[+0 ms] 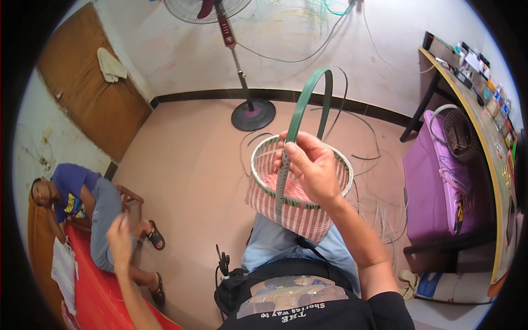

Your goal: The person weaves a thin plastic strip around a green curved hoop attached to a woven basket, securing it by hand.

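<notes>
A pink and white woven basket [261, 201] with a pale, green-flecked rim rests over my lap. Its tall arched handle [302, 102] is green above and grey, plaited lower down. My right hand [311, 168] has its fingers closed round the handle where green meets grey, and a thin pale strip sticks out leftward there. My left hand [120, 245] is raised out to the left, away from the basket, its fingertips drawn together; what they hold, if anything, is too small to make out.
A person [104, 220] reclines on a red-topped bench at left, near a door [93, 77]. A standing fan [253, 114] is ahead; loose strips [366, 157] lie on the floor. Right are a cluttered desk [462, 88], a purple bin [423, 187] and slippers [407, 283].
</notes>
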The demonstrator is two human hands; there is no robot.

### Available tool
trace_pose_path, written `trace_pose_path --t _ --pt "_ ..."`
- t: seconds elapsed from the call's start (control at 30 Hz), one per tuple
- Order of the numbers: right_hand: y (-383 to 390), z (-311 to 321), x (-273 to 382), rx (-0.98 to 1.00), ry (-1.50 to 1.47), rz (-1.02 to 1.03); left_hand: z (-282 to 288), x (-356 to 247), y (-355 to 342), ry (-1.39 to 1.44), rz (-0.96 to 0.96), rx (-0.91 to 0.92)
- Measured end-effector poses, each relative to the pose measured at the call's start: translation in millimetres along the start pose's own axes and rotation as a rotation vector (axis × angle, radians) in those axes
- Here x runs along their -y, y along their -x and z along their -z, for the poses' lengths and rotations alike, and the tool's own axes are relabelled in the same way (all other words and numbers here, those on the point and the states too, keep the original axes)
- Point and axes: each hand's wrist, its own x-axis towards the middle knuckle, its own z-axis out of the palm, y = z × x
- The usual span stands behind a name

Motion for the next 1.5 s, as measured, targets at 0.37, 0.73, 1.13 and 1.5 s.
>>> trace_pose_path --t 0.37,0.73,1.13,1.5 --pt "47.2 -1.5 14.5 0.082 0.145 -0.029 -117.6 -303.9 -0.6 0.933 -0.604 0.438" --pt "74.6 -10.5 2.7 0.116 0.256 0.034 -132.7 -274.9 13.4 1.478 -0.231 0.933" --pt "71.6 -5.7 -2.3 -0.058 -0.052 -0.061 -149.2 -263.2 20.8 1.74 0.132 0.902" --pt "72.6 7.4 -4.2 -0.04 -0.043 -0.005 -148.9 -275.3 21.4 1.156 -0.544 0.541"
